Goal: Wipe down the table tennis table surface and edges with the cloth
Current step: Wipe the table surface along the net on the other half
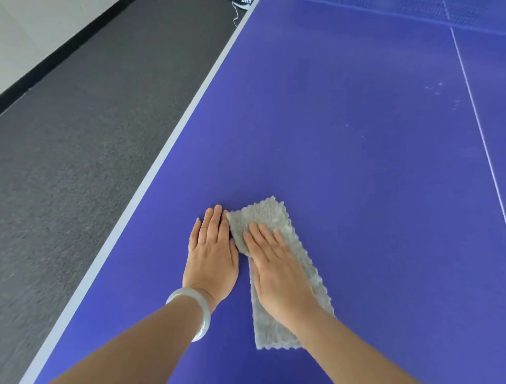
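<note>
Cloth and both hands on the near left part of the table.

The cloth (pixel 267 216) lies flat on the table (pixel 356 137), its length running from near to far and leaning left at the far end. The right grip (pixel 276 271) rests flat on top of it; the left grip (pixel 212 255) rests flat on the table just beside it on the left. A bangle (pixel 201 309) sits on the left wrist. The table's side edge (pixel 175 142) runs left of both hands, with the floor (pixel 95 137) beyond it and a wall (pixel 27 41) further left. The centre line (pixel 476 123) runs well to the right, the net (pixel 410 8) crosses the far end, and a shoe (pixel 242 3) lies on the floor by the far edge.
</note>
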A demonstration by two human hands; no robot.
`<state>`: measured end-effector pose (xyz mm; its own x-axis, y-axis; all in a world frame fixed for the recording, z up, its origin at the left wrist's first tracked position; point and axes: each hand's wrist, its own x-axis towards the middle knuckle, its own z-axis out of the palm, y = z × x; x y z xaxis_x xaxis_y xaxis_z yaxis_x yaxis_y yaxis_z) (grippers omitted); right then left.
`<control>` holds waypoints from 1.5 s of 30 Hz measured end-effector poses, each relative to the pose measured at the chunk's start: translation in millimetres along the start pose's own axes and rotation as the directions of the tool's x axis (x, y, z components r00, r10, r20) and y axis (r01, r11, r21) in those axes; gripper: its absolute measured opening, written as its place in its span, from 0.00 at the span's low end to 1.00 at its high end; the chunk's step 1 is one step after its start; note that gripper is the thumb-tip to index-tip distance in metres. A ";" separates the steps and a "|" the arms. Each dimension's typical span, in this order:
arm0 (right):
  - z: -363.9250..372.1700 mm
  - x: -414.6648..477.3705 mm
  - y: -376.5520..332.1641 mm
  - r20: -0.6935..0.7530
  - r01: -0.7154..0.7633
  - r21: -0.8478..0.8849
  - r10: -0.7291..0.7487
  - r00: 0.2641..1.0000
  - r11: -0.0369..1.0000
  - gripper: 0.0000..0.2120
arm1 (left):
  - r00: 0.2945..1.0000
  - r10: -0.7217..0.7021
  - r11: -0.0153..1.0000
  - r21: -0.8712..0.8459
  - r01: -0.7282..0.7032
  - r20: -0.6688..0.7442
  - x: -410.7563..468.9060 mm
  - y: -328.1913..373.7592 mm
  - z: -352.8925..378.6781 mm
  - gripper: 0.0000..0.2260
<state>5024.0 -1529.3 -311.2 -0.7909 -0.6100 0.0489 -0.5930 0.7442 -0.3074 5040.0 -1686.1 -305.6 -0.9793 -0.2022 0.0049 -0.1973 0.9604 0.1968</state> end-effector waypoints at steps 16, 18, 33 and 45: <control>-24.4 -51.7 49.3 0.071 -0.021 -0.012 0.022 0.997 1.000 0.25 | 1.000 -0.021 1.000 -0.015 0.021 0.000 1.3 1.8 -0.2 0.24; -40.2 -79.1 88.3 0.044 0.065 -0.064 -0.062 0.997 0.996 0.25 | 1.000 -0.022 0.999 -0.031 0.022 -0.002 1.2 1.4 -0.3 0.24; -63.0 -71.8 163.9 -0.107 -0.526 0.061 0.529 0.842 0.848 0.23 | 0.984 0.160 0.917 -0.359 -0.177 -0.077 12.7 64.8 -8.1 0.23; -95.3 -147.3 250.3 -0.218 -0.726 0.097 0.726 0.652 0.681 0.23 | 0.905 0.421 0.906 0.009 -0.423 0.066 54.8 143.4 36.9 0.27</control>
<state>4977.7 -1227.2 -304.8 -0.9793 0.2019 0.0162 0.1847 0.9232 -0.3371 4956.5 -1552.4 -313.3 -0.9719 0.2344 0.0222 0.2348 0.9576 0.1670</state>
